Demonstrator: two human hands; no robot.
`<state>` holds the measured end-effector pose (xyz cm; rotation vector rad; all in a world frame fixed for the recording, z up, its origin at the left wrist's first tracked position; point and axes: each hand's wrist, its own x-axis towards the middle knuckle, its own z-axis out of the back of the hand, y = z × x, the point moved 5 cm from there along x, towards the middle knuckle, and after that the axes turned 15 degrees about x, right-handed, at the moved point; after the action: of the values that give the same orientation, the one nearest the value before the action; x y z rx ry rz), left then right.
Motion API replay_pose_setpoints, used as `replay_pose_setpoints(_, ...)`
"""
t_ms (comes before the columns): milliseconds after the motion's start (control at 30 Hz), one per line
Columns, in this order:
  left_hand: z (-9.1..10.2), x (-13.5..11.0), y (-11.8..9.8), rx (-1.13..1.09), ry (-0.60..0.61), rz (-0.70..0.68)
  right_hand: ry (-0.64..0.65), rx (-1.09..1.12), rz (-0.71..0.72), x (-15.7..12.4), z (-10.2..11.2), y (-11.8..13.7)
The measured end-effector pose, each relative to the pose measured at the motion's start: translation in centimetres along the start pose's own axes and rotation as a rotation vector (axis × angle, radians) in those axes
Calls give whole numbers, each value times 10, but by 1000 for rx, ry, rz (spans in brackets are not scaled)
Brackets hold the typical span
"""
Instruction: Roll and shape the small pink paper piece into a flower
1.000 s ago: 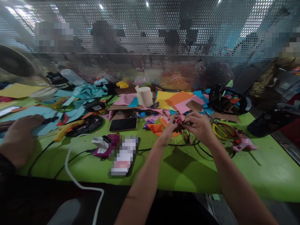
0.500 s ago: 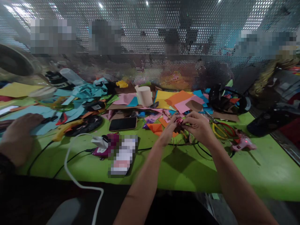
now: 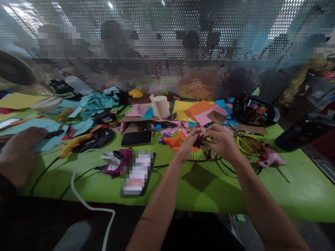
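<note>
Above the green table [image 3: 209, 188], my left hand [image 3: 187, 146] and my right hand [image 3: 222, 140] meet, fingertips pinched together on a small pink paper piece [image 3: 200, 135]. The piece is mostly hidden by my fingers. An orange paper scrap [image 3: 173, 142] lies just left of my left hand. A black cable [image 3: 170, 164] runs under my wrists.
A pink glue gun [image 3: 269, 158] and scissors with yellow and red handles [image 3: 248, 143] lie to the right. A dark phone [image 3: 137, 137], a paper roll [image 3: 160, 106], coloured paper sheets [image 3: 199, 108] and a yellow glue gun [image 3: 72, 143] lie behind. Another person's hand [image 3: 19, 150] rests at the left.
My fingers have shifted slightly around the pink piece, turning it between them. The other person's hand at the left stays put.
</note>
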<state>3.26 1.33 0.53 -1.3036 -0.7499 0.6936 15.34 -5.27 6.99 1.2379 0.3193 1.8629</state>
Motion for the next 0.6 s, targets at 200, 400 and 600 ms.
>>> replay_pose_setpoints(200,0,1,1,-13,1,-7,-32,39,-8,0,1,-2)
replay_pose_setpoints(400,-1,1,-3,-8,34,-85,-28,34,-26,0,3,-4)
replay_pose_setpoints(600,-2,1,-4,5,56,-115,-20,40,-28,1,4,-1)
